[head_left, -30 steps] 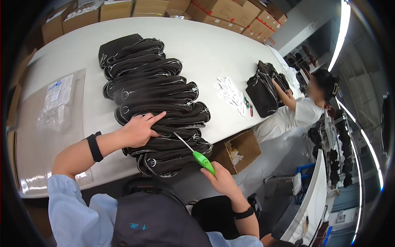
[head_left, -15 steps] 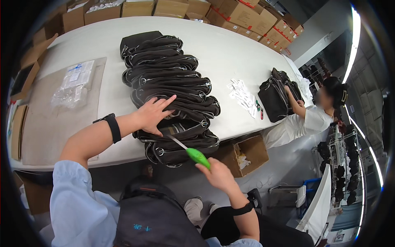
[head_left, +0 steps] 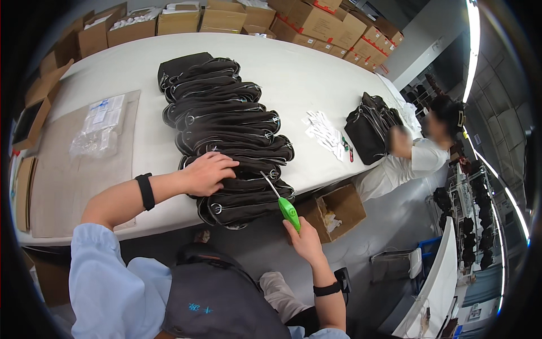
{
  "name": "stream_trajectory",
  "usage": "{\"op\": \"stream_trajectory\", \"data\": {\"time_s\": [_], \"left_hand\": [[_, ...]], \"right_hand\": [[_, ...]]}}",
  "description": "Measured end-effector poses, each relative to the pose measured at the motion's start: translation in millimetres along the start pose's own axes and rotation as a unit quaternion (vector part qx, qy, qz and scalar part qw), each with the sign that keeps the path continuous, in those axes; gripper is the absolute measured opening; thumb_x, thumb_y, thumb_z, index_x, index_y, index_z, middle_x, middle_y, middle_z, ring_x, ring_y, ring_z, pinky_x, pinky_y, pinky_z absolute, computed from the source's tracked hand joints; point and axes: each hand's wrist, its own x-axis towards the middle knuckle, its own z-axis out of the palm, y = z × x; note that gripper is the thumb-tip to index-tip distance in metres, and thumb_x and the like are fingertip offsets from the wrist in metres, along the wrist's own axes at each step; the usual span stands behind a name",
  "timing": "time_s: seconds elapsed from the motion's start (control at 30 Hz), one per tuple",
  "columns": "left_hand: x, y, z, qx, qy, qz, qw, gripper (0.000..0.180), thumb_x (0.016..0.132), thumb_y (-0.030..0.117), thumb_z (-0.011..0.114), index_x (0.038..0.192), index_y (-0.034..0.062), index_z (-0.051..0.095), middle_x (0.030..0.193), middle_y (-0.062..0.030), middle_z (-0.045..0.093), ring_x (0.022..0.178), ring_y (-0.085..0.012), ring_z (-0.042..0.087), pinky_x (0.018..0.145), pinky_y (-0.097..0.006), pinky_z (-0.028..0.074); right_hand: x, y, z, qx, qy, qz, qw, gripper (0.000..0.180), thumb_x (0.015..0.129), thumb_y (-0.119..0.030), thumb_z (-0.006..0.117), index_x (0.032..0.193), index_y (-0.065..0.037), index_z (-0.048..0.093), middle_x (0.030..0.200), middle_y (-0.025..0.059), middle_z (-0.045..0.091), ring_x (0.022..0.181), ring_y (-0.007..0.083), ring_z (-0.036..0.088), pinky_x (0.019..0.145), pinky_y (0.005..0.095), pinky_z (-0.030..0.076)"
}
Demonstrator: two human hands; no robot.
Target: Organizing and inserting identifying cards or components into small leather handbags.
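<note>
A long overlapping row of black bags with metal rings lies across the white table. My left hand rests flat, fingers spread, on the bags near the table's front edge. My right hand grips a green-handled tool whose thin metal tip points up at the nearest bags. A black band is on each wrist.
A person in white works on another pile of black bags at the table's right edge, beside white paper tags. A clear plastic packet lies on a cardboard sheet at left. Cardboard boxes line the far side; an open box sits on the floor.
My left hand stays pressed on the nearest bags. My right hand with the green tool has kept close to the front of the stack; the view has shifted slightly.
</note>
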Motion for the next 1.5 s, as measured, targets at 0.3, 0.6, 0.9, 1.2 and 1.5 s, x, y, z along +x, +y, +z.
{"op": "stream_trajectory", "data": {"time_s": [0.3,0.6,0.9,1.2,1.5], "left_hand": [[6.3,-4.2,-4.3,0.098,-0.046,-0.019,0.994,0.058,0.072,0.049,0.07,0.121,0.0166,0.065,0.157,-0.0199,0.01,0.145,-0.0286,0.011,0.115,-0.052,0.009],[3.1,-8.0,-3.3,0.106,-0.038,-0.021,0.993,0.072,0.068,0.058,0.069,0.122,0.0119,0.064,0.156,-0.0224,0.009,0.146,-0.0291,0.009,0.116,-0.053,0.004],[2.1,-8.9,-3.6,0.115,0.001,-0.008,0.993,0.067,0.068,0.059,0.068,0.116,0.012,0.068,0.156,-0.0211,0.011,0.146,-0.0278,0.012,0.116,-0.054,0.006],[11.6,-13.6,-7.8,0.093,-0.032,0.017,0.995,0.068,0.07,0.062,0.065,0.116,0.0121,0.068,0.154,-0.0223,0.018,0.144,-0.03,0.014,0.115,-0.054,0.007],[5.6,-19.9,-12.6,0.077,-0.027,0.019,0.996,0.062,0.074,0.063,0.061,0.108,0.0117,0.071,0.153,-0.0204,0.022,0.144,-0.0294,0.016,0.114,-0.053,0.013]], "right_hand": [[11.4,-51.7,-7.5,-0.145,-0.11,-0.049,0.982,0.048,0.091,-0.048,0.057,0.084,-0.001,0.053,0.08,0.0201,0.062,0.079,0.0406,0.061,0.068,0.0469,0.048],[34.4,-55.3,-29.5,-0.192,-0.131,-0.069,0.97,0.053,0.091,-0.051,0.054,0.088,0.001,0.057,0.084,0.0221,0.064,0.084,0.041,0.063,0.072,0.0482,0.051],[42.3,-21.2,-41.4,-0.143,-0.187,-0.012,0.972,0.055,0.091,-0.052,0.054,0.088,0.002,0.06,0.081,0.0252,0.064,0.083,0.0435,0.062,0.073,0.0469,0.049],[141.8,53.5,-91.0,-0.092,0.018,0.079,0.992,0.061,0.091,-0.055,0.052,0.095,0.005,0.064,0.088,0.0253,0.067,0.088,0.0397,0.065,0.078,0.0445,0.05],[329.8,-6.4,-52.3,-0.117,0.119,0.036,0.985,0.068,0.09,-0.059,0.049,0.091,0.007,0.063,0.086,0.0298,0.065,0.086,0.0438,0.064,0.076,0.0484,0.05]]}}
